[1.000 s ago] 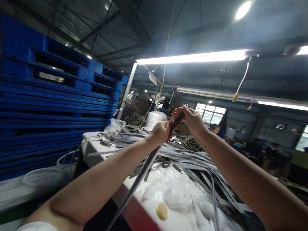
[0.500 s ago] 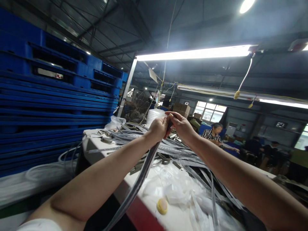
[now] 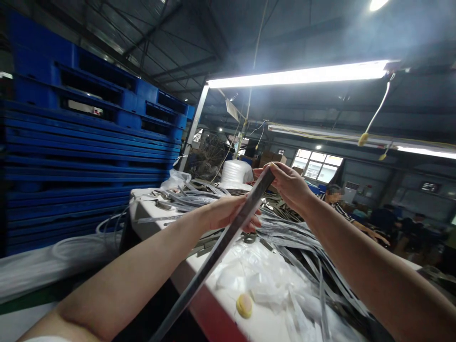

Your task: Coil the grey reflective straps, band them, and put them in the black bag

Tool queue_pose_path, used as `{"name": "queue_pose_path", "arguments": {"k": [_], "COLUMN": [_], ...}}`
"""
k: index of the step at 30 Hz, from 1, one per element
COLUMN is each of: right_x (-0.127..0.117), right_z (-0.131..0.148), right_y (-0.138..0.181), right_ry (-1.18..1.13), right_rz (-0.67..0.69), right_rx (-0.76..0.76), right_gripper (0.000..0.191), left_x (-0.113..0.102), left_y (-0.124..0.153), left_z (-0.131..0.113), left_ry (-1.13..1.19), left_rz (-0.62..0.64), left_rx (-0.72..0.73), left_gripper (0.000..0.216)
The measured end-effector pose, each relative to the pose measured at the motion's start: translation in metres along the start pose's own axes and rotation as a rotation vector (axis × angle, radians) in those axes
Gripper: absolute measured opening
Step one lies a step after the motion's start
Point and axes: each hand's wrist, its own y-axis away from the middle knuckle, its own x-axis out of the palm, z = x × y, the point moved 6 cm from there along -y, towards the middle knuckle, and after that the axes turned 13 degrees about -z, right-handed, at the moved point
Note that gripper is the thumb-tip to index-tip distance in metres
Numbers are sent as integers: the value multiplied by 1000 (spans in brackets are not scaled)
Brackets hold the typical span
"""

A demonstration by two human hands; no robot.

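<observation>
Diagonally, grey strip (image 3: pixel 227 237) rises rightward (upper part at hands (image 3: pixel 290 184)).

A pile of strips (image 3: pixel 285 232) spreads across the bench (image 3: pixel 267 320) from near its far left corner to the right. Plastic film (image 3: pixel 263 270) lies before the pile, with a disc (image 3: pixel 244 305) between it and the near edge. A roll (image 3: pixel 233 172) stands behind the pile. Another strip (image 3: pixel 228 237) slants from the right hand (image 3: pixel 290 183) across the left hand (image 3: pixel 228 213), over the near edge. Stacked pallets (image 3: pixel 89 161) rise left of the bench.
</observation>
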Motion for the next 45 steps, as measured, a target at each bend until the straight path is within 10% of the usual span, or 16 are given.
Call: {"name": "queue_pose_path", "arguments": {"k": [4, 23, 37, 45], "right_x": [0, 1, 32, 36], "right_z": [-1, 7, 21, -3], "right_y": [1, -2, 0, 2], "right_ry": [2, 27, 117, 118], "right_rz": [46, -17, 36, -10], "right_rx": [31, -13, -171, -50], "right_gripper": [37, 40, 38, 42], "left_x": [3, 1, 25, 20], "left_y": [9, 6, -4, -4], "left_z": [3, -21, -94, -73], "left_ry": [-1, -183, -175, -219], "left_rz": [94, -501, -453, -461], "left_rx": [45, 590, 702, 728], "left_gripper": [46, 52, 47, 48]}}
